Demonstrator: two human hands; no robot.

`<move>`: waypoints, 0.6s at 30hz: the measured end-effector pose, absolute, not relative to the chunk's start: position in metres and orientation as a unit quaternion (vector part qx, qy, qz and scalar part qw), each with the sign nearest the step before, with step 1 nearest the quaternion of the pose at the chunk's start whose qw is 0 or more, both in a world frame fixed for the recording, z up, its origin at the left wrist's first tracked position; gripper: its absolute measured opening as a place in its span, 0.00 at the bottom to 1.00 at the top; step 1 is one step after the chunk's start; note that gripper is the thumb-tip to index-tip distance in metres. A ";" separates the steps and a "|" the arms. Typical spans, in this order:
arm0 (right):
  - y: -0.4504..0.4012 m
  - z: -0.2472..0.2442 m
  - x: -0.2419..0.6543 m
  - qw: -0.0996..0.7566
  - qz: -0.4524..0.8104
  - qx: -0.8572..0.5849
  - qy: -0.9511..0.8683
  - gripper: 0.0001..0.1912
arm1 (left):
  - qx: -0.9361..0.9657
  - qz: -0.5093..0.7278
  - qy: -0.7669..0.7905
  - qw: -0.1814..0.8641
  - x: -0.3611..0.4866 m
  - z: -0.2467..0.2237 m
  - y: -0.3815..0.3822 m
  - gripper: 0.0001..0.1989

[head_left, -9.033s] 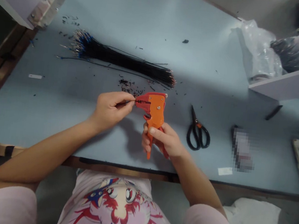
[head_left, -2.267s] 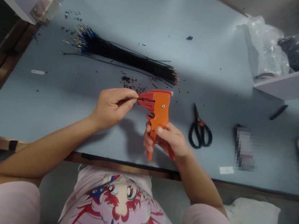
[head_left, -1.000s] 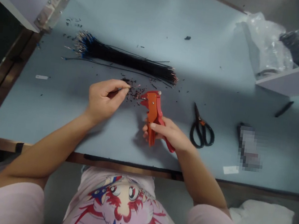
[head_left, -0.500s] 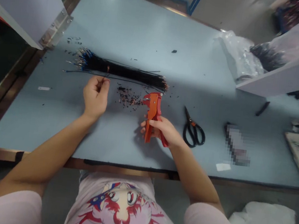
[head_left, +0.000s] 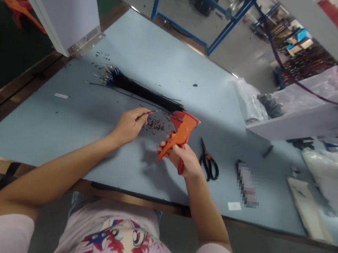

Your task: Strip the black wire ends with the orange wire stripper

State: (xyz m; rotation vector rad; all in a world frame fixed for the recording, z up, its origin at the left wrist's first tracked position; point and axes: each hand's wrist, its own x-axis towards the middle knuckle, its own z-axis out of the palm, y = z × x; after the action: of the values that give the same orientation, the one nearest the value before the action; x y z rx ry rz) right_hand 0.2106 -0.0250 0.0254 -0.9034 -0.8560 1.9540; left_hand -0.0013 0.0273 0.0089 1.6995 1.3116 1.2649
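Observation:
My left hand pinches a thin black wire, whose tip points right toward the tool. In my right hand is an orange and red wire stripper, fingers wrapped round its handles and jaws up, a short distance from the wire tip. Behind both hands lies a long bundle of black wires, with blue and metal ends at its left. Small black and copper-coloured scraps are scattered on the table between my hands.
Black-handled scissors lie right of my right hand, with a pixelated object and a white label beyond. Clear plastic bags rest by a shelf panel at the right. A white panel stands at the left edge.
My left hand has moved right, away from the bundle's left part, and a wire now shows in its fingers. The stripper has tilted and risen slightly. The camera view has shifted.

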 end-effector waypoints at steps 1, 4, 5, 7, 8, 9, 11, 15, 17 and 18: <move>-0.026 0.023 0.210 0.394 0.784 -0.350 -0.328 0.17 | 0.630 0.485 0.497 0.348 0.001 0.008 0.025 0.10; -0.030 0.016 0.207 0.381 0.819 -0.328 -0.278 0.17 | 0.585 0.493 0.488 0.420 0.008 0.009 0.019 0.08; -0.031 0.015 0.206 0.376 0.830 -0.317 -0.263 0.17 | 0.578 0.495 0.483 0.433 0.011 0.009 0.017 0.07; -0.031 0.015 0.206 0.368 0.850 -0.290 -0.241 0.16 | 0.575 0.498 0.473 0.445 0.015 0.011 0.014 0.05; -0.031 0.016 0.206 0.362 0.859 -0.275 -0.234 0.15 | 0.574 0.499 0.468 0.449 0.017 0.011 0.013 0.05; -0.031 0.017 0.207 0.356 0.868 -0.261 -0.229 0.14 | 0.573 0.498 0.464 0.456 0.018 0.011 0.012 0.05; -0.031 0.019 0.209 0.340 0.881 -0.240 -0.225 0.12 | 0.569 0.495 0.454 0.475 0.021 0.010 0.009 0.05; -0.035 0.022 0.208 0.316 0.893 -0.232 -0.220 0.10 | 0.565 0.477 0.419 0.527 0.026 0.009 0.002 0.06; -0.037 0.022 0.207 0.315 0.896 -0.225 -0.217 0.10 | 0.562 0.464 0.403 0.554 0.029 0.009 -0.001 0.05; -0.037 0.022 0.206 0.315 0.898 -0.220 -0.216 0.10 | 0.559 0.459 0.395 0.567 0.031 0.009 -0.003 0.05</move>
State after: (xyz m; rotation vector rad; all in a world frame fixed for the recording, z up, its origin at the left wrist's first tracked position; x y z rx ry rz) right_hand 0.2060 -0.0375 0.0217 -0.5795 -0.5697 2.3654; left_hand 0.0307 -0.0028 0.0092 1.3132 0.9279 1.0776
